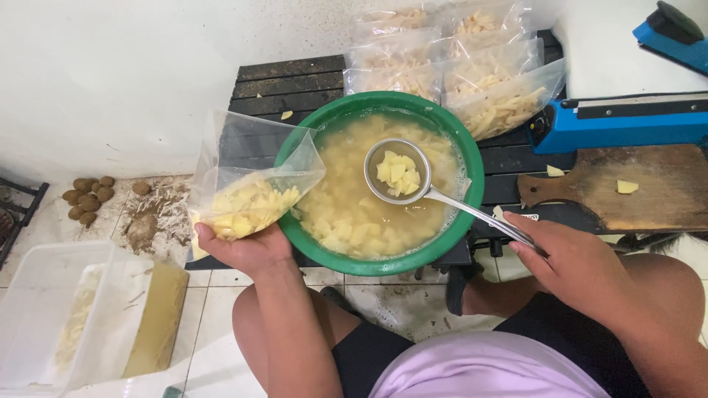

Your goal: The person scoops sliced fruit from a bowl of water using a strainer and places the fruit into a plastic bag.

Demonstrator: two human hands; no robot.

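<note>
Left hand [247, 247] cupping plastic bag [247, 184], right hand [571, 258] gripping raised ladle [402, 173]

A home food-packing corner: tiled floor [221, 346], filled bags [472, 66], blue heat sealer [627, 121], cutting board [627, 188].
</note>
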